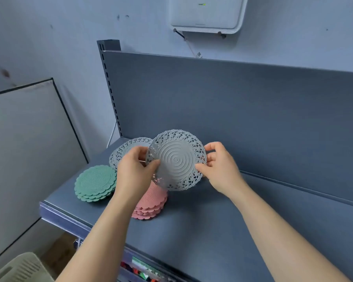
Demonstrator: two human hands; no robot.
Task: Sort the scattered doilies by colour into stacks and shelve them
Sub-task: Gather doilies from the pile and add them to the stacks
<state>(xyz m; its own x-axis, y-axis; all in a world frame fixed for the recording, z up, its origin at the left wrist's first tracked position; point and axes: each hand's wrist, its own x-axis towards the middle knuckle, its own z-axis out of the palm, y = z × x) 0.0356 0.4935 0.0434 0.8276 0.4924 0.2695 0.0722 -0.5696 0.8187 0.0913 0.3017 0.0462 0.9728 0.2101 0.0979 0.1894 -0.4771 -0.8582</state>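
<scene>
Head view, stock check

A: Item 1, what's in yr hands?

B: Grey doily [176,160], 1 pc, lace rim w/ ringed centre. L hand [135,171] pinches its left edge, thumb in front & fingers curled behind. R hand [220,165] pinches the right edge the same way. Held up off the shelf [212,220], face tilted toward me, lower rim hanging over the pink stack [151,202].

A: Item 2, stacks on shelf?

B: 3 lots, all at the left end. Green stack [95,183] sits nearest the left front corner, scalloped edges, several pcs. Pink stack is just right of it, partly hidden by my L wrist & the held pc. Grey lot [126,148] lies behind those two, close to the back panel [232,108]; can't tell qty, my L hand covers most of it.

A: Item 3, surroundings?

B: Slotted upright [110,88] at the panel's left edge. White box [206,13] on the wall above. Framed board [25,139] leaning at far left. Beige basket [20,267] at bottom left, below shelf level. Coloured goods [143,271] on the tier under the shelf, too blurred to ID
</scene>
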